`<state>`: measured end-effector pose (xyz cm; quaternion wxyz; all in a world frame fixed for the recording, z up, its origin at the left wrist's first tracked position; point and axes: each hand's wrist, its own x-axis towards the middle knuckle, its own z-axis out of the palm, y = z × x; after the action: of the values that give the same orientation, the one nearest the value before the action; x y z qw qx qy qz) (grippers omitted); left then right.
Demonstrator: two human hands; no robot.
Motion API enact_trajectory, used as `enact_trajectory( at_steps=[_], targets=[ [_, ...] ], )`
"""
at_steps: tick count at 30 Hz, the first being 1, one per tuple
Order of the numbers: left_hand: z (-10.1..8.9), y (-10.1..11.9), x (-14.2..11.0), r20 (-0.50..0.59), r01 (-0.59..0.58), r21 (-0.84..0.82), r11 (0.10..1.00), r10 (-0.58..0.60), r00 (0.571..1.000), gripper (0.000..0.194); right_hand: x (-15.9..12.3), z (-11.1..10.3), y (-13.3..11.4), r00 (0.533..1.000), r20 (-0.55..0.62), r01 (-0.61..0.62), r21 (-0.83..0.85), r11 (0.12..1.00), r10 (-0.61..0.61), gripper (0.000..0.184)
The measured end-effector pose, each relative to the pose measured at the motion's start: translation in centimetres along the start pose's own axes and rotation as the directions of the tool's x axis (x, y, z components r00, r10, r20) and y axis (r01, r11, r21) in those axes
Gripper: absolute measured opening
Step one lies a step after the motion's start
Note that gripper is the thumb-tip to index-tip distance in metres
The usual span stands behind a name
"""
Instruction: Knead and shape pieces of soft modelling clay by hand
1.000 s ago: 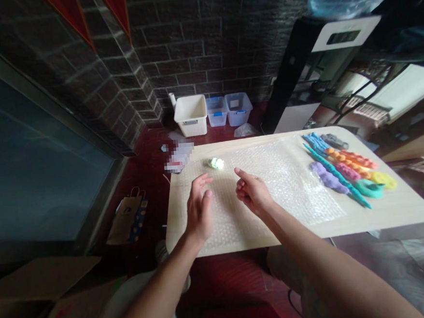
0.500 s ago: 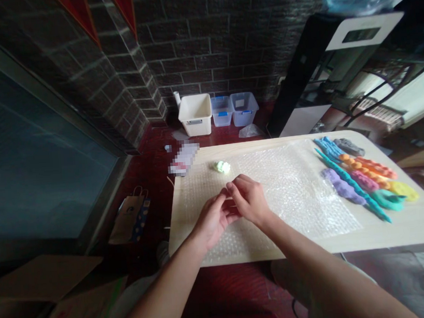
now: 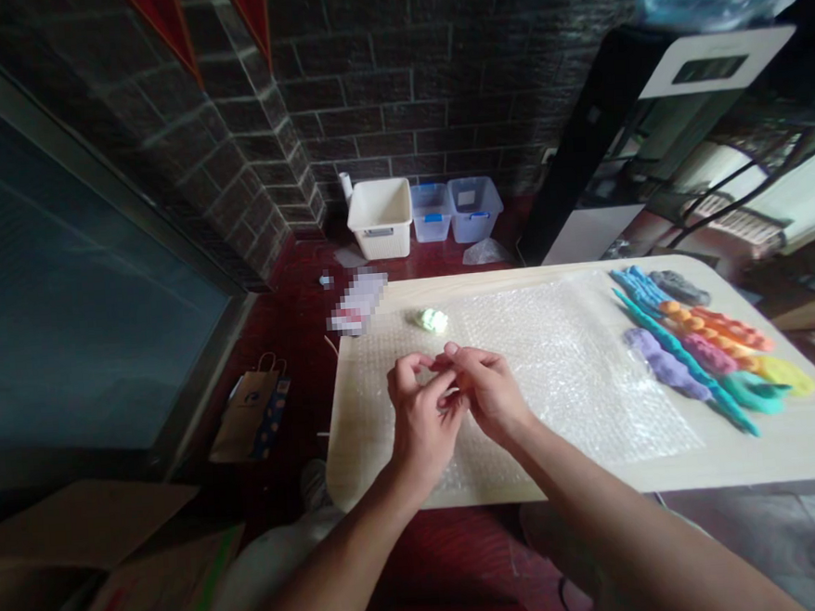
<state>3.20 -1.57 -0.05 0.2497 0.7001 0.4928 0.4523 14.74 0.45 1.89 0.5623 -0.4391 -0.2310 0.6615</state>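
and here, near the centre of the frame, the left hand (image 3: 422, 421) and the right hand (image 3: 495, 392) meet at the fingertips over the bubble wrap (image 3: 573, 378), both partly curled, thumbs drawn in close. whether anything small is pinched between them, nobody can tell from this angle. just beyond, a little above the middle, the pale green lump (image 3: 433, 319) lies on the wrap, touched by neither hand. this looks like fine fingertip work, so a light, even pinch should serve best: one hand steadying, the other turning. forearms should stay low and wrists loose, clear of that soft-looking lump. over at the right of the frame, the purple piece (image 3: 667, 365) rests on the tabletop (image 3: 773, 455), safely apart.
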Motion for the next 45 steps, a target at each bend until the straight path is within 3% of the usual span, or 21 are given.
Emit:
enact_trajectory(
  at_steps=[2,4,6,9,12,15,21,27,30,38,45],
  targets=[
    [-0.3,0.3,0.1,-0.043,-0.045,0.061,0.997,0.048,0.998,0.034,0.2,-0.1,-0.2,0.998,-0.059,0.008,-0.037,0.999,-0.010,0.044],
    [-0.7,0.3,0.4,-0.064,-0.035,-0.039,0.999,0.033,0.997,0.039,0.6,-0.4,-0.5,0.993,-0.112,0.022,-0.057,0.998,-0.028,0.047],
    [-1.2,0.1,0.8,-0.032,0.070,-0.201,0.977,-0.079,0.996,0.036,1.0,-0.9,-0.8,0.989,-0.142,0.032,-0.051,0.998,-0.039,0.051],
    [-1.6,-0.6,1.3,0.037,0.308,-0.371,0.876,-0.318,0.947,0.022,1.5,-1.5,-1.4,0.986,-0.160,0.049,-0.035,0.998,-0.054,0.055],
    [-1.4,-1.0,1.5,0.080,0.403,-0.425,0.811,-0.410,0.909,0.016,1.7,-1.8,-1.8,0.987,-0.152,0.047,-0.015,0.999,-0.049,0.046],
    [-1.1,-1.2,1.6,0.100,0.411,-0.448,0.794,-0.412,0.906,0.015,1.9,-2.1,-1.8,0.990,-0.142,-0.001,-0.006,1.000,0.000,0.040],
    [-1.1,-1.4,1.7,0.115,0.431,-0.460,0.776,-0.430,0.896,0.018,2.3,-2.4,-1.6,0.985,-0.167,-0.031,0.015,0.999,0.033,0.050],
    [-1.3,-1.2,1.8,0.132,0.434,-0.469,0.769,-0.424,0.896,0.020,2.4,-2.4,-1.8,0.994,-0.027,-0.107,0.082,0.991,0.110,0.018],
    [-1.4,-1.2,1.8,0.123,0.430,-0.482,0.763,-0.428,0.896,0.020,2.3,-2.6,-1.8,0.993,0.027,-0.117,0.098,0.988,0.115,0.012],
    [-1.4,-1.2,2.0,0.130,0.436,-0.505,0.745,-0.434,0.892,0.021,1.8,-2.9,-2.1,0.975,0.053,-0.220,0.112,0.969,0.215,0.017],
    [-1.4,-0.8,2.0,0.160,0.437,-0.536,0.722,-0.421,0.893,0.020,1.4,-2.4,-2.6,0.971,0.052,-0.238,0.108,0.965,0.234,0.046]
  ],
)
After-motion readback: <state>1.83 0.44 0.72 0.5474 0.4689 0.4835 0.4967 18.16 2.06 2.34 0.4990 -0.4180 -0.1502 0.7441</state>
